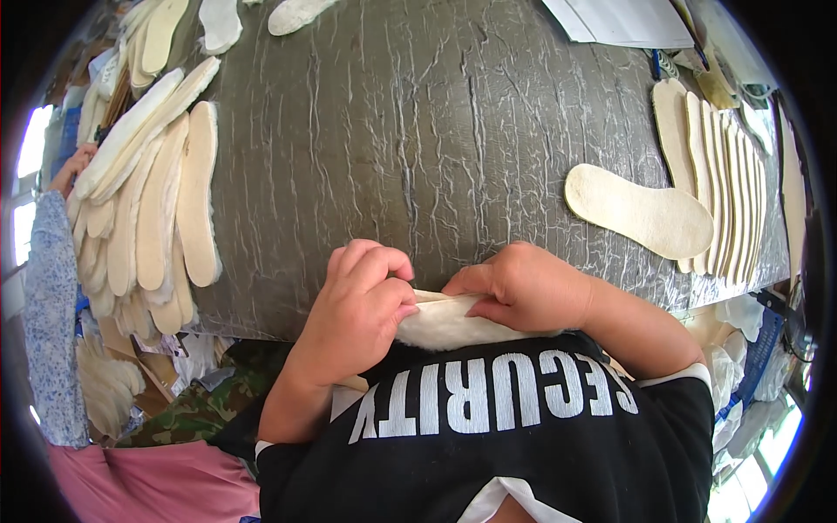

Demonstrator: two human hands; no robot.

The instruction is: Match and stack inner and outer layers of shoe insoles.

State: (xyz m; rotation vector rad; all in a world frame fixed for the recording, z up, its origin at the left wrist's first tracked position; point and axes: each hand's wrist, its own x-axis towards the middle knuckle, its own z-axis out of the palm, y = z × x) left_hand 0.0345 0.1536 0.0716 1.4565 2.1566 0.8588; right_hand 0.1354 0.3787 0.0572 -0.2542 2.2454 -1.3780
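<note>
A fluffy white insole point(462, 324) is between my two hands, close to my chest at the table's near edge. My left hand point(362, 301) pinches its left end between thumb and fingers. With thumb and forefinger, my right hand point(519, 292) grips its upper edge a little farther right. The fleecy side faces me, and a thin cream layer shows along the top edge. Part of the insole's right end lies behind my right hand. Nearest to my right forearm, a single cream insole point(638, 209) lies flat on the table, its right end against a row of insoles.
A dark, wrinkled plastic cover point(349, 157) spans the table. Overlapping insoles point(157, 205) pile up at the left, and a neat row of insoles point(719, 187) lies at the right. White paper point(619, 22) rests at the far right. Another person's hand point(74, 170) touches the left pile.
</note>
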